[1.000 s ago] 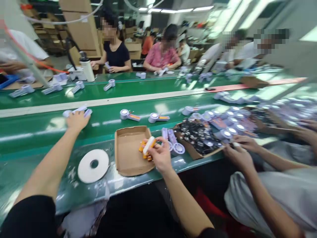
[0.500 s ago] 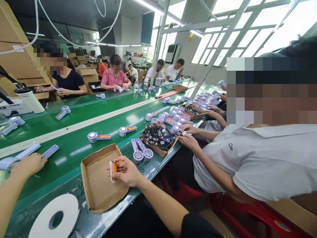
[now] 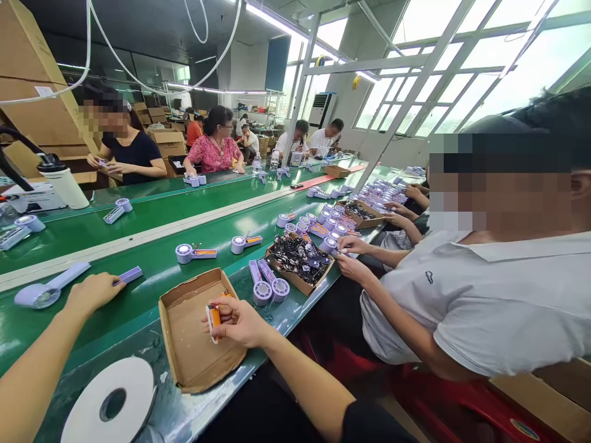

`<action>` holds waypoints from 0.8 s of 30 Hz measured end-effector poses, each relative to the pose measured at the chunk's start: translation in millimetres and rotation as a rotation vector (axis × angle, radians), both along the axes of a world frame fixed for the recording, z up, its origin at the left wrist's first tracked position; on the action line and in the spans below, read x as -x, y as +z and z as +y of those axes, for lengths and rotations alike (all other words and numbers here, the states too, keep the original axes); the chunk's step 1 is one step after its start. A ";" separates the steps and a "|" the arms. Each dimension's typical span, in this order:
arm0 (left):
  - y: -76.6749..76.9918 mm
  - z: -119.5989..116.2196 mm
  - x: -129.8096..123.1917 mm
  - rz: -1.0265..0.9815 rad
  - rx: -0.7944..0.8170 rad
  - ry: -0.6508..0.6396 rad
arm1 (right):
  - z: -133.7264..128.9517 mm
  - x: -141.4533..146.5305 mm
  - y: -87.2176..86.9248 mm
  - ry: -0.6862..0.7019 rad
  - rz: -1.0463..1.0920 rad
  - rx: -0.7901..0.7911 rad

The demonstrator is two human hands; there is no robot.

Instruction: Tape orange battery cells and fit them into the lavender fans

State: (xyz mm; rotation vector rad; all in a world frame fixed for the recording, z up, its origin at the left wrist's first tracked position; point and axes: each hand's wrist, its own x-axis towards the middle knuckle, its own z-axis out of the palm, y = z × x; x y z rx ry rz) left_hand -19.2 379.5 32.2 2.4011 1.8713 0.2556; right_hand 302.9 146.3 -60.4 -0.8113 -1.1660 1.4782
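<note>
My left hand (image 3: pixel 95 290) reaches over the green belt, its fingers closed on a lilac fan handle (image 3: pixel 130 275); whatever lies under the palm is hidden. Just left of that hand, another lilac handheld fan (image 3: pixel 50 288) lies on the belt. In my right hand (image 3: pixel 244 323) are orange batteries (image 3: pixel 215 315) with a white strip along one edge and thin wires; how many is hard to see. This hand is above a shallow cardboard tray (image 3: pixel 184 369), whose visible bottom holds only small white specks.
A white tape roll (image 3: pixel 83 400) lies at the front left. Fans with orange batteries (image 3: pixel 184 253) are along the belt. Right of my tray are two fans (image 3: pixel 270 286) and a box of black circuit parts (image 3: pixel 302 261). A co-worker in a white shirt (image 3: pixel 415 301) sits close on the right.
My left hand has moved right along the belt, the fan handle moving with it. My right hand stays over the tray with the batteries. The view has shifted slightly.
</note>
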 end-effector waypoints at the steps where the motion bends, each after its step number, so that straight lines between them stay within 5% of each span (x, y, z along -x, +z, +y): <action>1: -6.1 5.8 2.1 0.021 0.052 0.000 | -0.7 0.8 -1.0 0.009 -0.011 0.005; 5: -21.4 25.4 10.2 0.055 0.195 -0.045 | -4.1 3.4 -2.4 0.034 -0.069 0.012; 10: -25.0 37.0 23.0 -0.163 0.259 -0.222 | -3.5 -0.2 0.2 0.019 -0.012 0.011; 17: -32.1 32.8 22.5 -0.260 0.137 -0.208 | 0.0 -13.4 13.1 -0.075 0.055 -0.011; 21: -36.3 29.1 17.0 -0.243 0.001 -0.137 | 23.5 -15.7 35.3 -0.058 -0.024 0.039; 24: -40.9 28.3 13.1 -0.226 0.000 -0.119 | 64.9 -9.3 57.9 -0.059 -0.119 -0.038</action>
